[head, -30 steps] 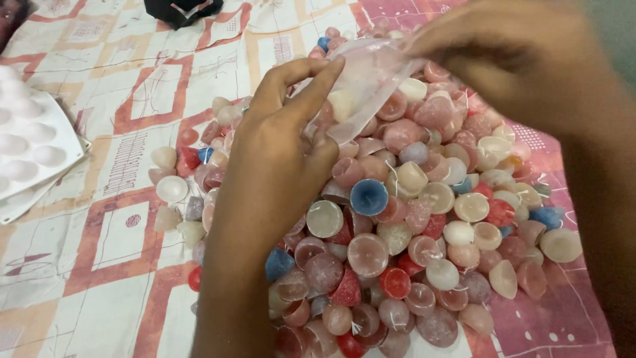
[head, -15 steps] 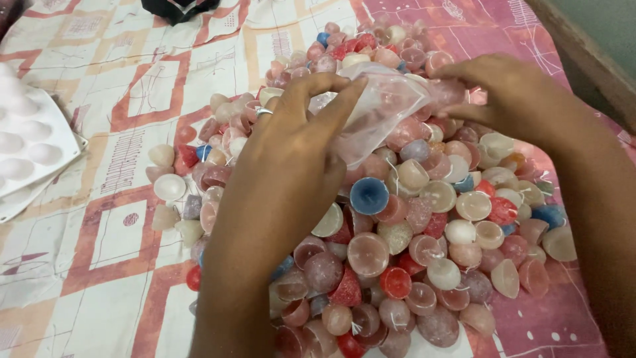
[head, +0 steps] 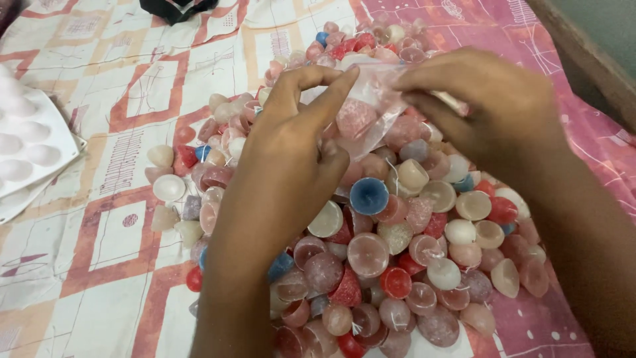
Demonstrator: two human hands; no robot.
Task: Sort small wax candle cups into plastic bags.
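A small clear plastic bag (head: pixel 371 106) hangs between both hands above a heap of dome-shaped wax candles (head: pixel 397 252) in pink, red, white and blue. My left hand (head: pixel 291 152) pinches the bag's left edge between thumb and forefinger. My right hand (head: pixel 490 113) grips its right edge from the other side. A pink candle shows through the bag's film. A blue candle (head: pixel 369 195) lies in the heap just under the bag.
The heap lies on a patterned cloth (head: pixel 106 232) in orange, white and pink. White moulded trays (head: pixel 30 152) with round hollows sit at the left edge. A dark object (head: pixel 175 8) is at the top. A wooden edge (head: pixel 589 53) runs along the upper right.
Both hands have come closer together over the heap, and the bag is now held tighter between them. The view has shifted so the heap sits lower in the picture.
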